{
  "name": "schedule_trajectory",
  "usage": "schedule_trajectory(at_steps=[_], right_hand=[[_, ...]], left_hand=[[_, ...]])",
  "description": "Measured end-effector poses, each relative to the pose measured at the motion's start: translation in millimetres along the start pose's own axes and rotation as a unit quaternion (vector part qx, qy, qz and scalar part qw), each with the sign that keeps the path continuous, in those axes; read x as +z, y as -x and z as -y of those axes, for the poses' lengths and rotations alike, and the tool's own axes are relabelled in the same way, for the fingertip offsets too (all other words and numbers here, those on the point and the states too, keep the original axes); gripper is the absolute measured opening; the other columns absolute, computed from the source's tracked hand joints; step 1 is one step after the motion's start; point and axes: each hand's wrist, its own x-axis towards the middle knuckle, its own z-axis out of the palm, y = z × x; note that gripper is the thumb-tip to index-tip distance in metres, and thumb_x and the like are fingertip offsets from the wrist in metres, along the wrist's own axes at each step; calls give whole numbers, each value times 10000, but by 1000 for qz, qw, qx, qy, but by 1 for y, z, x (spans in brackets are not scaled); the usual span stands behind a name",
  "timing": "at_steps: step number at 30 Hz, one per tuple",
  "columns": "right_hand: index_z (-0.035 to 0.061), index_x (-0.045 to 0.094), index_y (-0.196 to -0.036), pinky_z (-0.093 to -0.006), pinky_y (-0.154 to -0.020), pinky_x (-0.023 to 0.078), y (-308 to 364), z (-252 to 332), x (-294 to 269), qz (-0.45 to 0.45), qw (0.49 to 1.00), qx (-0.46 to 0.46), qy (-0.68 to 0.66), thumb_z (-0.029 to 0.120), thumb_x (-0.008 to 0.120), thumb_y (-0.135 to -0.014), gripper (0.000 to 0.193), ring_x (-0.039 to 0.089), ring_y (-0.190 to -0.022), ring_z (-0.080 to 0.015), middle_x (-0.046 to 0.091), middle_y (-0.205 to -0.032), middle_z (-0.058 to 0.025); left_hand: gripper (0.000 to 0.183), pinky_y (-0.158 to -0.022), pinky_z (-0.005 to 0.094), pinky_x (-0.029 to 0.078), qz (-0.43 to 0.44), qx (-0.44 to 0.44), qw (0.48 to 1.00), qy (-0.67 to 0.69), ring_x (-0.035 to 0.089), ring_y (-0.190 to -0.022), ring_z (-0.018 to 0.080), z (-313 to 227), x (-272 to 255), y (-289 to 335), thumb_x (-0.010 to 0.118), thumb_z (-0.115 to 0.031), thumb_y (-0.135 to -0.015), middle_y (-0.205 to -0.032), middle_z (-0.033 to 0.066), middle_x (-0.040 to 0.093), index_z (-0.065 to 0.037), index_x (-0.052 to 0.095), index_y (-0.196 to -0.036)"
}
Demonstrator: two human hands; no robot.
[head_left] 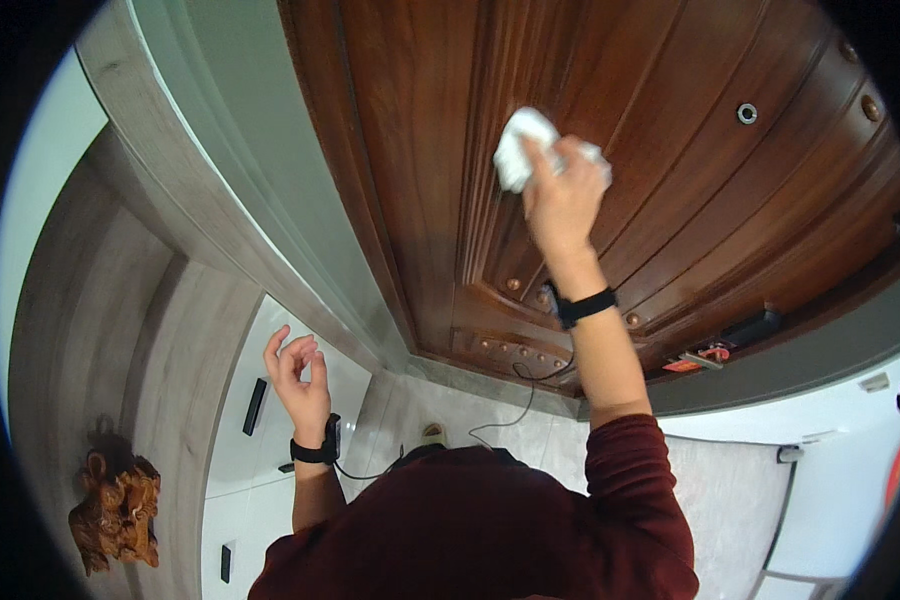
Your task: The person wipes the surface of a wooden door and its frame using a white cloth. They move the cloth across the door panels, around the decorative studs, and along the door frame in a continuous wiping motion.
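My right hand (567,195) is stretched out ahead, its fingers closed on a white cloth (522,150). The cloth lies against the brown wooden door (400,120), over a raised moulding of its panel; hand and cloth are slightly blurred. To the left, my left hand (298,375) is raised with fingers apart and curled a little, holding nothing. It is nearest the white cabinet front with a black handle (255,406). Each wrist wears a black strap with a small device, and a thin dark cable (500,425) hangs from them.
A carved wooden figure (118,510) stands in the grey wood niche at left. The door carries a round peephole (747,113), copper-coloured studs (871,108), and a dark handle (751,329) with keys and a red tag (682,366). Pale tiles (730,490) cover the floor.
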Motion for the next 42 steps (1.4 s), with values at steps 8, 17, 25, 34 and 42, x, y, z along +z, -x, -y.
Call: schedule_trajectory(at_steps=[8, 17, 25, 34, 42], right_hand=[[212, 644, -1282, -382, -854, 464, 111, 14, 21, 170, 981, -82, -46, 112, 578, -866, 432, 554, -976, -237, 570, -1138, -22], [239, 603, -1340, -458, -875, 460, -34, 32, 14, 0, 994, -37, -104, 42, 764, -740, 651, 554, -1009, -316, 569, -1161, -108], [226, 692, -1201, -389, -828, 443, 124, 64, 60, 238, 959, -152, -26, 175, 573, -891, 335, 532, -988, -235, 530, -1025, -35], [170, 630, -1276, -372, -776, 437, -24, 66, 40, 13, 998, -61, -16, 128, 556, -887, 398, 544, -908, -233, 568, -1060, -49], [168, 597, -1334, -348, -835, 467, 69, 101, 93, 151, 975, -164, -20, 121, 547, -886, 453, 550, -978, -232, 558, -1128, -68]], left_hand=[[197, -875, 310, 553, -37, 23, 999, -9, 639, -1054, 192, -11, -25, 12, 633, 39, -890, -1416, 128, 459, -1, 659, -1081], [188, -877, 310, 551, -62, 14, 998, -29, 632, -1052, 190, -11, -36, 27, 636, 22, -902, -1416, 131, 459, -9, 662, -1085], [172, -889, 309, 546, -95, 12, 994, -44, 641, -1021, 185, -3, -55, 36, 650, 0, -916, -1420, 125, 453, -10, 662, -1087], [176, -883, 305, 549, -115, -23, 990, -73, 643, -1021, 186, 13, -75, 47, 657, 9, -909, -1410, 115, 462, -8, 668, -1085], [188, -873, 309, 555, -102, -15, 992, -69, 634, -1044, 193, 11, -66, 39, 647, 27, -899, -1411, 120, 461, -7, 668, -1083]])
